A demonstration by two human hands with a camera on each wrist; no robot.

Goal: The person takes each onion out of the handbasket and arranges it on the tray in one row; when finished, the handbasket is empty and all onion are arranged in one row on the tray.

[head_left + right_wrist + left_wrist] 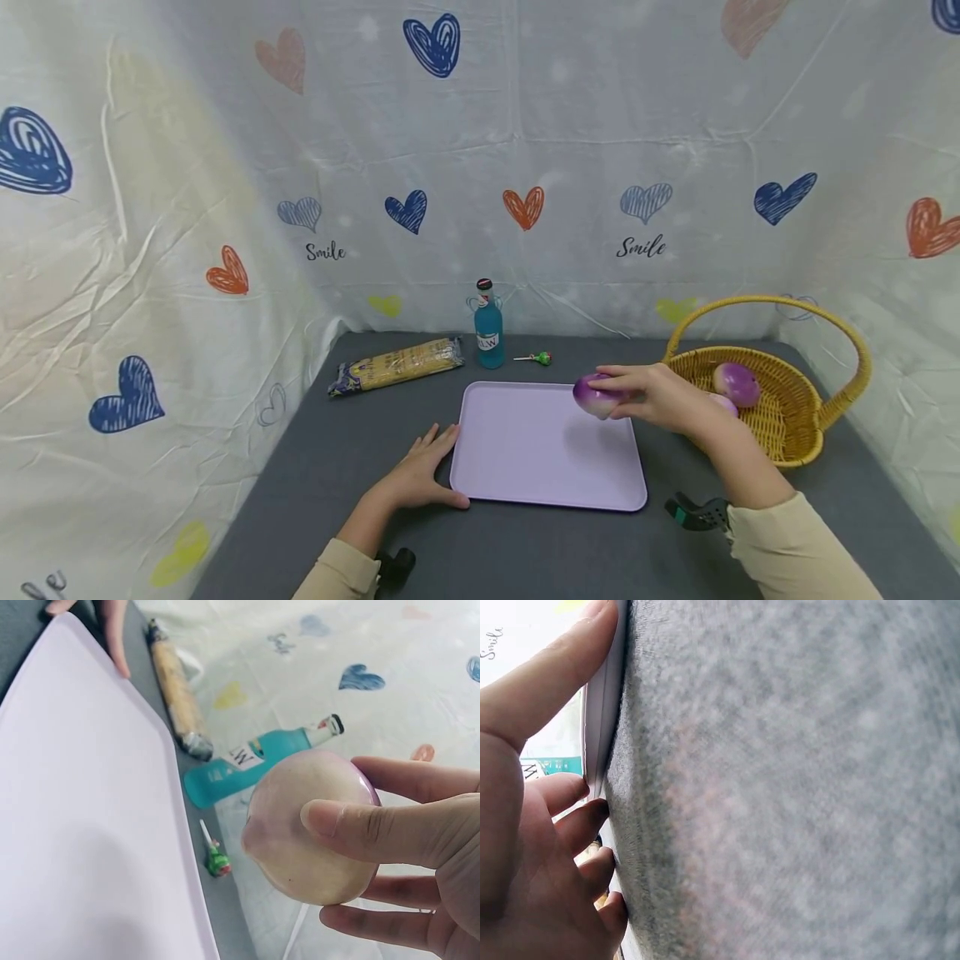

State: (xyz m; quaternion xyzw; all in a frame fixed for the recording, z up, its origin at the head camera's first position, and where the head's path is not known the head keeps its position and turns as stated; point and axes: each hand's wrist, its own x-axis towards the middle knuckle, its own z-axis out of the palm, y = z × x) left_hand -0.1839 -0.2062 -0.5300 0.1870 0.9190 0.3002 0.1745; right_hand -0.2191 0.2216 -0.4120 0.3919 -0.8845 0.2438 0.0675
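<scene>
Over the right part of a pale lilac tray (525, 442), my right hand (660, 398) holds a purple-and-white onion (592, 398). In the right wrist view, the thumb lies across the pale side of the onion (300, 832), with the other fingers behind it. A shadow falls on the tray below. My left hand (420, 471) rests at the tray's left edge with its fingers spread, the thumb near the front left corner. The left wrist view shows its fingertips (592, 817) against the tray's side.
A yellow wicker basket (798, 446) with more purple onions (737, 384) stands at the right, its tall handle arching up. Behind the tray are a blue bottle (490, 333), a green lollipop (542, 358) and a long packet of noodles (401, 365). A heart-printed curtain encloses the grey table.
</scene>
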